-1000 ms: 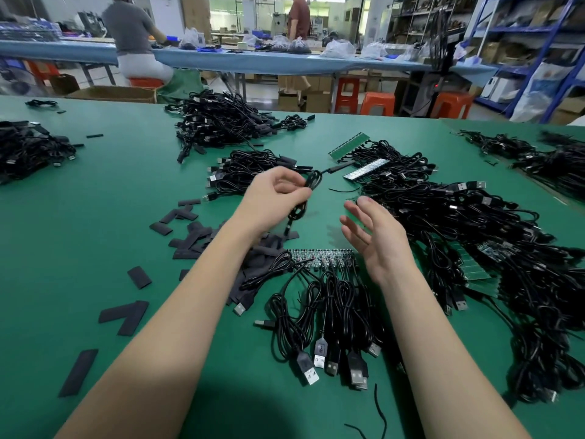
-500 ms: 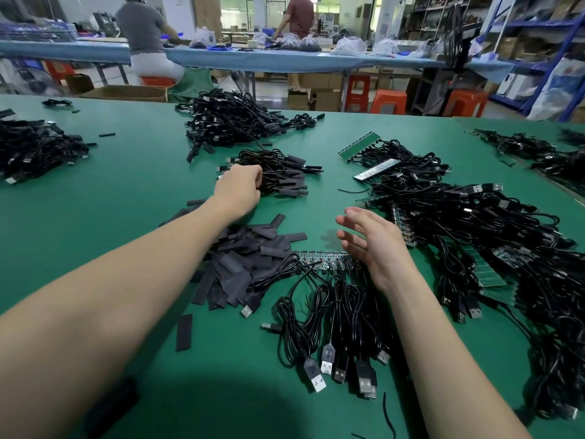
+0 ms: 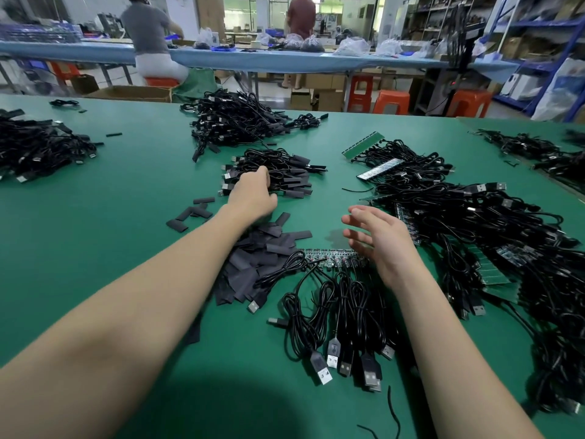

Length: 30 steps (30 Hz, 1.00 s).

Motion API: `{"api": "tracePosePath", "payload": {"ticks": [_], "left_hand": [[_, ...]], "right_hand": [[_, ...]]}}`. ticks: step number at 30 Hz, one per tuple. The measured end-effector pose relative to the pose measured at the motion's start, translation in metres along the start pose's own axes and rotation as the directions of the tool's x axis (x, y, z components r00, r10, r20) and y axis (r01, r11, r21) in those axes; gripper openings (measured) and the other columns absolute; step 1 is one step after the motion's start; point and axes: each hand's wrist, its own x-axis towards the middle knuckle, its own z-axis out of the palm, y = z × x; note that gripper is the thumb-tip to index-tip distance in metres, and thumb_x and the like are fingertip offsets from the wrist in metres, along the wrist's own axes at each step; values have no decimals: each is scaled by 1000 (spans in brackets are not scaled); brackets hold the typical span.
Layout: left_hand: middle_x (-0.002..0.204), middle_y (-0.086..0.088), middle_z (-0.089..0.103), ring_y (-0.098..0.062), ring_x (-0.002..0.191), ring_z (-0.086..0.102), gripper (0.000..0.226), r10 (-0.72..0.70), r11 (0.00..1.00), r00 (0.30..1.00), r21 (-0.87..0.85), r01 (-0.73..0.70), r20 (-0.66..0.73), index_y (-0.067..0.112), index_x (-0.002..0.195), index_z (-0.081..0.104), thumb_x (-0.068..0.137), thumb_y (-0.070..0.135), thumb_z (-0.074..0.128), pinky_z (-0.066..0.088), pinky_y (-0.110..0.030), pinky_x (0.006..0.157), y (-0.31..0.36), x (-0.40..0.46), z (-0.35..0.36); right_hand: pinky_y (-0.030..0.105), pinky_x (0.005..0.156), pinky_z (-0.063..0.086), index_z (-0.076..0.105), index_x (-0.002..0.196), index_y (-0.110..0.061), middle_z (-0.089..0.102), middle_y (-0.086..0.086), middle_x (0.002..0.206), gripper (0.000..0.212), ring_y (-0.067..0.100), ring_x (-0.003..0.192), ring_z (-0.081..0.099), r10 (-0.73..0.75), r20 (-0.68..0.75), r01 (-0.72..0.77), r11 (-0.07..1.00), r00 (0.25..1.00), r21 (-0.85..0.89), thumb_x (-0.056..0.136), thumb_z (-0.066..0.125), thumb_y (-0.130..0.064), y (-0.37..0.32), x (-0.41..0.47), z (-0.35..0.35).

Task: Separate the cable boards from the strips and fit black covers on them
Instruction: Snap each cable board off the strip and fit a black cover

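Observation:
A strip of cable boards point(image 3: 329, 257) lies in front of me, its black cables and USB plugs point(image 3: 342, 327) trailing toward me. A heap of flat black covers point(image 3: 253, 261) sits just left of it. My right hand point(image 3: 380, 245) hovers with relaxed, spread fingers over the strip's right end, holding nothing. My left hand point(image 3: 253, 193) reaches forward onto a small pile of covered cables point(image 3: 285, 172). Its fingers curl down into the pile and are hidden, so I cannot tell whether they hold a cable.
A big tangle of cables on green strips point(image 3: 474, 236) fills the right side. More cable heaps lie at the far centre point(image 3: 234, 122), far left point(image 3: 34, 147) and far right point(image 3: 538, 153). Loose covers point(image 3: 193, 213) dot the green table point(image 3: 126, 198). Two people work at a blue bench behind.
My left hand, which held a cable above the covers, has moved forward onto the small pile of covered cables. The right hand has lowered slightly toward the strip's right end.

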Motion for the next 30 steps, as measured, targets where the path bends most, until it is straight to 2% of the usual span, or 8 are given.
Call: {"api": "tracePosePath", "payload": {"ticks": [5, 7, 10, 14, 19, 24, 27, 30], "left_hand": [[93, -1, 65, -21, 91, 61, 12, 9, 981, 1000, -195, -7, 8, 17, 96, 60, 90, 26, 64, 52, -33, 85, 37, -27, 4], [82, 7, 64, -9, 78, 60, 8, 62, 957, 998, -283, -59, 2, 23, 87, 61, 89, 29, 66, 47, -22, 78, 59, -42, 10], [64, 15, 57, 9, 61, 49, 11, 145, 920, 989, -370, -130, 11, 26, 81, 61, 89, 30, 67, 35, -3, 56, 88, -65, 24], [66, 14, 57, 4, 62, 51, 11, 162, 915, 982, -387, -113, 95, 26, 82, 61, 90, 31, 65, 44, -17, 64, 98, -85, 49], [69, 12, 60, -6, 65, 57, 16, 142, 921, 987, -377, -103, 77, 31, 76, 55, 90, 31, 63, 50, -27, 70, 94, -91, 56], [66, 11, 60, -5, 61, 55, 17, 124, 914, 991, -395, -94, 52, 30, 75, 55, 89, 28, 64, 45, -25, 64, 97, -94, 57], [64, 9, 57, -6, 61, 53, 19, 109, 909, 994, -407, -91, 21, 27, 74, 55, 92, 28, 62, 41, -25, 62, 99, -94, 52], [72, 1, 55, -22, 75, 53, 27, 146, 939, 985, -299, -168, -93, 20, 78, 54, 100, 35, 52, 40, -34, 66, 105, -94, 46]], "right_hand": [[20, 61, 56, 72, 101, -16, 78, -3, 82, 8, 8, 65, 69, -53, -18, 49, 986, 998, -158, 96, 66, -19, -2, 5, -9], [23, 63, 54, 72, 95, -18, 78, -4, 82, 8, 6, 62, 66, -101, -44, 83, 949, 994, -305, 95, 66, -23, -2, 8, -15], [29, 74, 53, 74, 83, -24, 77, -9, 78, 13, 9, 69, 66, -228, -75, 126, 751, 971, -648, 91, 65, -29, -2, 13, -27], [29, 80, 53, 75, 85, -26, 76, -3, 87, 15, 18, 84, 68, -193, -88, 25, 516, 977, -856, 87, 63, -34, -6, 17, -36], [35, 66, 64, 73, 95, -17, 74, 10, 91, 14, 16, 60, 74, 36, -144, -133, 642, 989, -756, 84, 68, -23, -9, 20, -29], [38, 74, 64, 73, 87, -5, 75, 11, 78, 13, 17, 60, 73, 60, -174, -169, 671, 983, -722, 81, 73, -17, -9, 21, -32], [29, 63, 62, 71, 89, -2, 67, 8, 63, 12, 12, 52, 64, 123, -146, -188, 763, 982, -619, 84, 78, -10, -10, 15, -32], [21, 50, 56, 75, 88, -7, 65, 3, 65, 5, 5, 47, 59, 171, -63, -181, 879, 983, -441, 84, 78, -6, -17, 9, -35]]}}
